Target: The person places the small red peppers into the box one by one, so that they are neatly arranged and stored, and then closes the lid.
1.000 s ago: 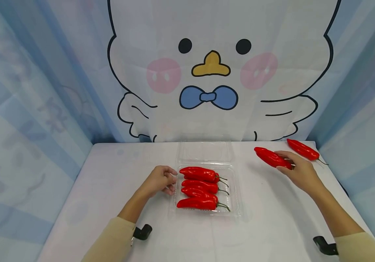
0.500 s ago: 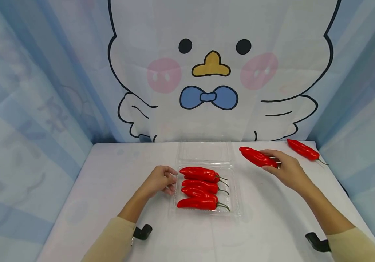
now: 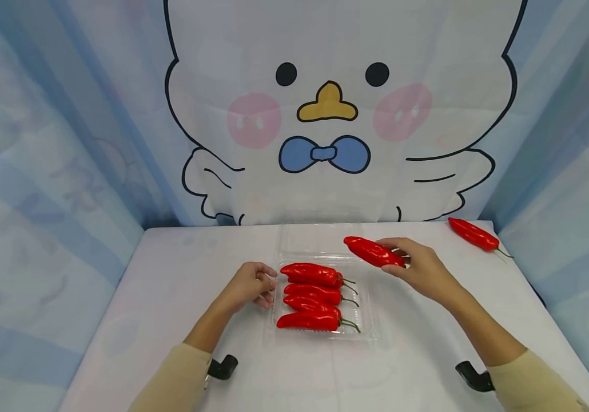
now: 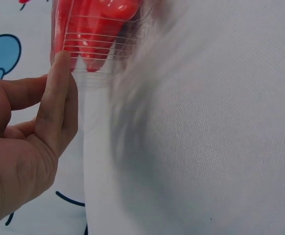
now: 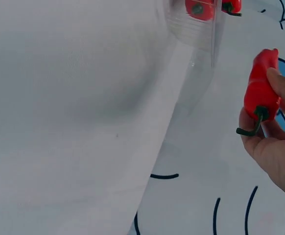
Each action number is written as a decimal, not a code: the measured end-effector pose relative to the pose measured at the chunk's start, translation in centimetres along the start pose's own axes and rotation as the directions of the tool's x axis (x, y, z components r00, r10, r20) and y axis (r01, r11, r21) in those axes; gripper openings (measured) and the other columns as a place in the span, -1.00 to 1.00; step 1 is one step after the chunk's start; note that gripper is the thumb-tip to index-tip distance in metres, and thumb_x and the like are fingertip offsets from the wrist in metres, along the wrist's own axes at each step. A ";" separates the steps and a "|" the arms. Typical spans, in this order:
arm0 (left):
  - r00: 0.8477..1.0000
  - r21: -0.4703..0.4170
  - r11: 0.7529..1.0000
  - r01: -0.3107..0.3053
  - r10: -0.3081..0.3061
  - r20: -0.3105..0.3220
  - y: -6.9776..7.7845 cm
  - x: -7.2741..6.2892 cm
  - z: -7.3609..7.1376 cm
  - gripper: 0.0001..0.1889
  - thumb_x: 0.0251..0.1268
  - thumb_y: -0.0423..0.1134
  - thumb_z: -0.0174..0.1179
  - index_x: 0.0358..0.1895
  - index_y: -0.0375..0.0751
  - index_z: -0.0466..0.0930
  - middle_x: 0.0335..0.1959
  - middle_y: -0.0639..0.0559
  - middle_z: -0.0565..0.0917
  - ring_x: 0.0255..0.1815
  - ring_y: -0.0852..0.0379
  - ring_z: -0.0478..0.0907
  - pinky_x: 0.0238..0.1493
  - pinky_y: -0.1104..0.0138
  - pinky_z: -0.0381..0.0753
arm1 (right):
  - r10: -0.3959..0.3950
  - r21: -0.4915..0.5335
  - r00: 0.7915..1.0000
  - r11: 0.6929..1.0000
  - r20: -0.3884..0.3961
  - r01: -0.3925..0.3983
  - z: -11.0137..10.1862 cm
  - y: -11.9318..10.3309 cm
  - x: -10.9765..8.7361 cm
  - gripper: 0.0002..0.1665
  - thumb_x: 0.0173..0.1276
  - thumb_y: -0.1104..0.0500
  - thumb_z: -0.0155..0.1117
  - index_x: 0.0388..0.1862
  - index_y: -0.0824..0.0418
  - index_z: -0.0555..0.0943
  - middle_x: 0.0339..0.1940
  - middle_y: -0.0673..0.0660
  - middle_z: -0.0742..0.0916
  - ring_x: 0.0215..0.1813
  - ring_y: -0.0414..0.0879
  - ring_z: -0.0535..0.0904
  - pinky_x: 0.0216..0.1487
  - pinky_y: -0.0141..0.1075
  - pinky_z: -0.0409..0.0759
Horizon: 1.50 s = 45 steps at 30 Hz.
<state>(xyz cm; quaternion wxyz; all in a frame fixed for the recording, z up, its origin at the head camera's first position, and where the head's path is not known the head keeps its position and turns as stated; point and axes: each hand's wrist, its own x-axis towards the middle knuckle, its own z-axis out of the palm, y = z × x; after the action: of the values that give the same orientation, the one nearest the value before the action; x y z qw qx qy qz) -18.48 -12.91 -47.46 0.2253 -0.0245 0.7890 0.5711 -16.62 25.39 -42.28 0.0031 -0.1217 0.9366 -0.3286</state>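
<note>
In the head view my right hand (image 3: 423,269) grips a red chili pepper (image 3: 374,252) between thumb and fingers, above the back right part of a clear plastic clamshell box (image 3: 369,320). Its green stem (image 5: 260,117) shows beside the fingers in the right wrist view. Several red chili peppers (image 3: 310,320) lie side by side in the box, stems to the right. At the box's left wall rests my left hand (image 3: 248,286), fingertips right at the plastic. From the left wrist view, its fingers (image 4: 59,93) are fairly straight against the ribbed wall.
Another red chili pepper (image 3: 474,234) lies at the back right corner of the white table (image 3: 171,297). The box's transparent lid (image 3: 320,237) is folded back toward the printed curtain (image 3: 325,194). Curtains also hang on both sides.
My right hand has moved left with the chili pepper, from the table's right side to over the box's back right edge. The left hand has stayed at the box.
</note>
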 end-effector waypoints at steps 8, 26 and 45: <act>1.000 0.000 1.000 -0.002 0.002 -0.001 -0.1 0.1 0.0 -0.74 0.40 -0.47 0.26 0.10 -0.42 0.58 -0.42 -0.16 0.62 -0.60 0.10 0.64 -0.51 0.28 0.78 | -0.076 -0.010 0.997 0.997 0.015 0.077 1.2 -1.6 0.2 -0.29 0.26 0.24 0.55 0.39 0.14 0.54 0.28 0.26 0.67 0.14 0.18 0.67 0.06 0.03 0.79; 1.000 0.003 1.000 0.002 -0.002 -0.005 -0.2 0.1 0.1 -0.74 0.41 -0.47 0.25 0.11 -0.43 0.58 -0.39 -0.18 0.64 -0.59 0.11 0.65 -0.51 0.28 0.77 | -0.204 0.023 0.972 0.979 0.116 0.203 3.3 -4.8 0.7 -0.36 0.24 0.24 0.57 0.31 0.06 0.62 0.11 0.05 0.72 0.01 -0.10 0.66 -0.06 -0.35 0.78; 1.000 0.020 1.000 0.014 -0.014 -0.014 0.2 0.1 0.1 -0.74 0.41 -0.45 0.26 0.11 -0.41 0.59 -0.39 -0.17 0.63 -0.60 0.09 0.65 -0.49 0.28 0.78 | -0.268 -0.041 0.944 0.959 0.193 0.281 5.9 -7.3 1.7 -0.37 0.24 0.24 0.57 0.31 0.11 0.60 0.09 0.09 0.66 0.06 -0.06 0.64 -0.04 -0.25 0.82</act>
<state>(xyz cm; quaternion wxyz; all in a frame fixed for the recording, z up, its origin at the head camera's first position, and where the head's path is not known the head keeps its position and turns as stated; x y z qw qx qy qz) -18.63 -12.78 -47.39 0.2241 -0.0316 0.7961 0.5612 -16.11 15.86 -42.30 0.0406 -0.2811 0.9167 -0.2811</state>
